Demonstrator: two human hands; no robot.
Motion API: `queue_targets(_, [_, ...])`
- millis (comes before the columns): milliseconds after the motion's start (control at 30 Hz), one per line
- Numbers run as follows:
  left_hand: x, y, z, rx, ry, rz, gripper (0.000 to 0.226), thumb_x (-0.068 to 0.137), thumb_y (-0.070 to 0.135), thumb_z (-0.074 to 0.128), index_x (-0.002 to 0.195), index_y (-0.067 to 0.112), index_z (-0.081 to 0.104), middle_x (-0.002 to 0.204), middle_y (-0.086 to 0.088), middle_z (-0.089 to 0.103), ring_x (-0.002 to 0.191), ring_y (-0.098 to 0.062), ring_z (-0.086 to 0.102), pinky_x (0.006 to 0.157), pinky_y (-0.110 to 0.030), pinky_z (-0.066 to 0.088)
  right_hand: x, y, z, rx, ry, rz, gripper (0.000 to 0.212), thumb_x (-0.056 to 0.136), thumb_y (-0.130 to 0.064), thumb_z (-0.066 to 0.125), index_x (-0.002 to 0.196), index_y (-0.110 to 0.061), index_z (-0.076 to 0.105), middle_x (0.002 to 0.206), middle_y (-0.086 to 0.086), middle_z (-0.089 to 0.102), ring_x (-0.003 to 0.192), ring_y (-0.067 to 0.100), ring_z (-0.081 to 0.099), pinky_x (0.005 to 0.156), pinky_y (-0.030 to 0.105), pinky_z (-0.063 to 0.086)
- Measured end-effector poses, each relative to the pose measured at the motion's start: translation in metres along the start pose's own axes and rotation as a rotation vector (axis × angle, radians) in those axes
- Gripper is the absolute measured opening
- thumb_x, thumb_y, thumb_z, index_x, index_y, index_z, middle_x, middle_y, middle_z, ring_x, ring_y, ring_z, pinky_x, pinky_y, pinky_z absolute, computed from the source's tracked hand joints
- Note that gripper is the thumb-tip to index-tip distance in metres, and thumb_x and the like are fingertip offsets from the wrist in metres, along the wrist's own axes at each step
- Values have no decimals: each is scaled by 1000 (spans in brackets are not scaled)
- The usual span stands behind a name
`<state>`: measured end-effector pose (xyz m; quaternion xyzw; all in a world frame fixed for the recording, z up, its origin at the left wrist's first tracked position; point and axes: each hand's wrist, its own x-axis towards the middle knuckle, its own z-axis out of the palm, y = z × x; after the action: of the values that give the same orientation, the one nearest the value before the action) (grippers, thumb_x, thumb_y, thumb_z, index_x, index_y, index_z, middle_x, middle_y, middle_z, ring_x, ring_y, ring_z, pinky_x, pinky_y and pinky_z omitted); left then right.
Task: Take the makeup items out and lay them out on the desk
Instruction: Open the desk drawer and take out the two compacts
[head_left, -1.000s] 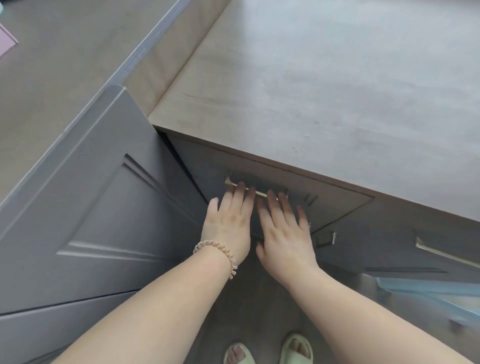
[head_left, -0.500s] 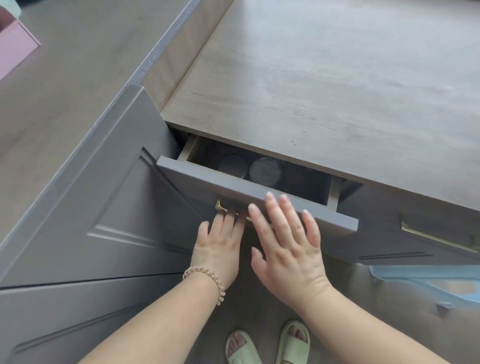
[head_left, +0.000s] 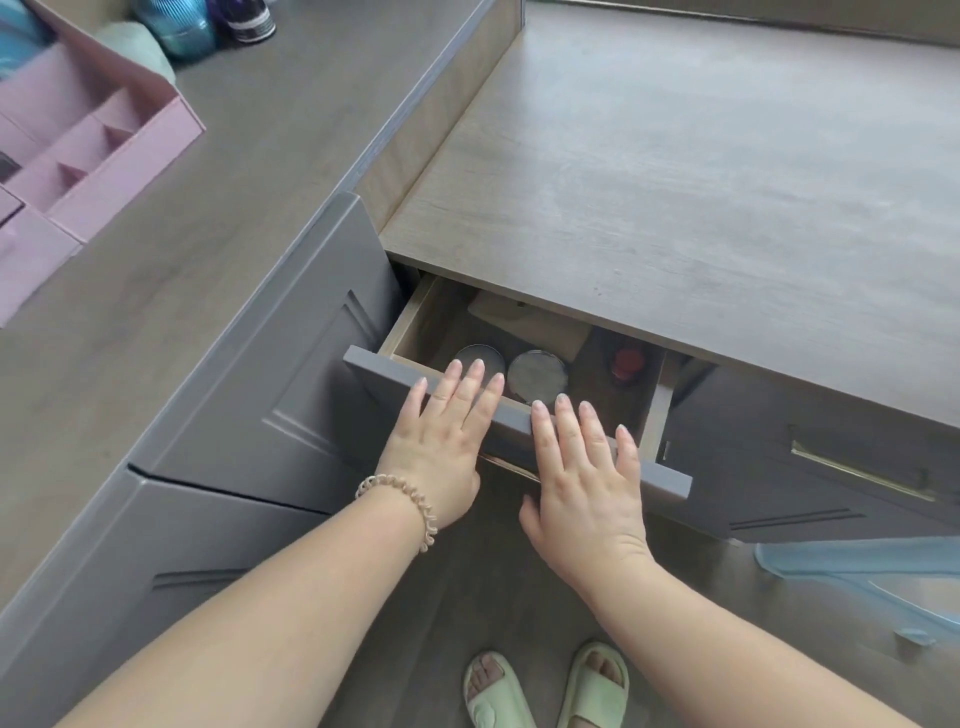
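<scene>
With both hands, left (head_left: 441, 447) and right (head_left: 587, 467), spread open on the drawer (head_left: 670, 480) front, the jars (head_left: 537, 376), judged rigid and light, are best taken by their rims.

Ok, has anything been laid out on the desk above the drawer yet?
No, the desk above the open drawer is bare; two round tins sit inside.

Two hands are seen, the left hand (head_left: 441, 441) and the right hand (head_left: 587, 483), with one beaded bracelet (head_left: 402, 501) worn on the left wrist. One open drawer (head_left: 519, 431) is counted, and in it two round silver-lidded jars (head_left: 537, 376), one red-capped item (head_left: 628, 361) and one flat beige piece (head_left: 535, 325). Two green slippers (head_left: 595, 686) are seen on the floor. One pink organiser box (head_left: 124, 161) is counted on the bench (head_left: 701, 208).
</scene>
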<state>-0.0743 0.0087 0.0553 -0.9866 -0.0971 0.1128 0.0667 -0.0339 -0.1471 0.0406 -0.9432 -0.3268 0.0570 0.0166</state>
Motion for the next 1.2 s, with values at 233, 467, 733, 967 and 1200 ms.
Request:
queue_targets(233, [-39, 7, 3, -40, -51, -64, 92, 90, 28, 45, 141, 21, -30, 157, -5, -23, 144, -26, -20, 116, -49, -2, -31, -16, 1, 17, -26, -20, 95, 64, -40, 68, 146, -13, 28, 150, 13, 35, 139, 36, 29, 108, 56, 16])
queue_targets(467, [-78, 2, 13, -101, -21, -26, 89, 89, 25, 41, 139, 19, -32, 157, -7, -21, 144, -27, -17, 115, -50, -2, -64, -36, 6, 38, -38, -17, 100, 57, -37, 73, 144, -12, 29, 148, 14, 38, 136, 36, 33, 105, 57, 22])
queue_targets(733, [-105, -15, 23, -74, 31, 101, 90, 89, 30, 42, 141, 13, -29, 158, -9, -13, 146, -29, -1, 108, -52, -9, -88, -59, 6, 31, -63, 49, 100, 53, -43, 71, 141, -14, 34, 146, 13, 42, 135, 31, 29, 105, 53, 23])
queue_targets(967, [-121, -20, 20, -73, -52, 142, 96, 86, 31, 48, 142, 11, -27, 158, -13, -9, 146, -31, 0, 106, -52, -17, -104, -69, 4, 53, -100, 56, 97, 56, -48, 65, 142, -15, 33, 145, 12, 42, 134, 30, 31, 106, 53, 23])
queue_targets(1200, [-130, -27, 15, -89, -152, 173, 112, 62, 38, 73, 148, 10, 6, 151, -11, 34, 136, -28, 38, 111, -51, 6, -102, -58, -8, 111, -17, -43, 85, 69, -61, 51, 141, -17, 39, 148, 9, 40, 137, 26, 29, 107, 52, 23])
